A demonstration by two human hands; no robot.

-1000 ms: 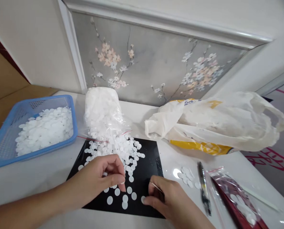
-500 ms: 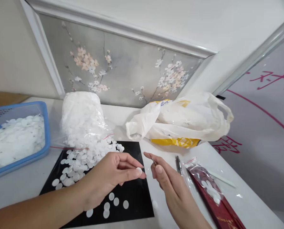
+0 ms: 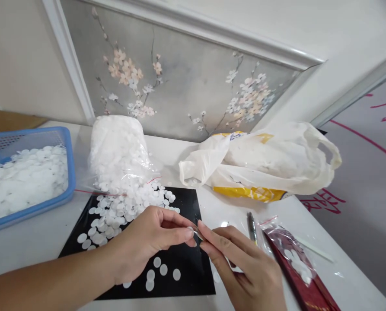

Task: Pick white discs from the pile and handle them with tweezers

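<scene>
Above the black mat (image 3: 193,276), my left hand (image 3: 147,246) pinches a small white disc (image 3: 190,230) between thumb and fingers. Closed around a thin metal tool (image 3: 199,235), my right hand (image 3: 247,263) holds its tip against or very near the disc's edge; the fingers hide most of the tool, so its exact kind does not show. Several loose white discs (image 3: 163,270) lie on the mat under my hands. A larger pile of discs (image 3: 115,218) spreads over the mat's far left, at the mouth of a clear plastic bag (image 3: 118,151).
At the left stands a blue basket (image 3: 70,168) filled with white discs. A white and yellow plastic bag (image 3: 260,166) lies at the back right. On the right are a pen (image 3: 251,226), a dark red packet (image 3: 316,289) and a small clear bag of discs (image 3: 298,263).
My right hand has turned over and come left, bringing the metal tool to the disc. My left hand stays in place with the disc. The view has shifted slightly.
</scene>
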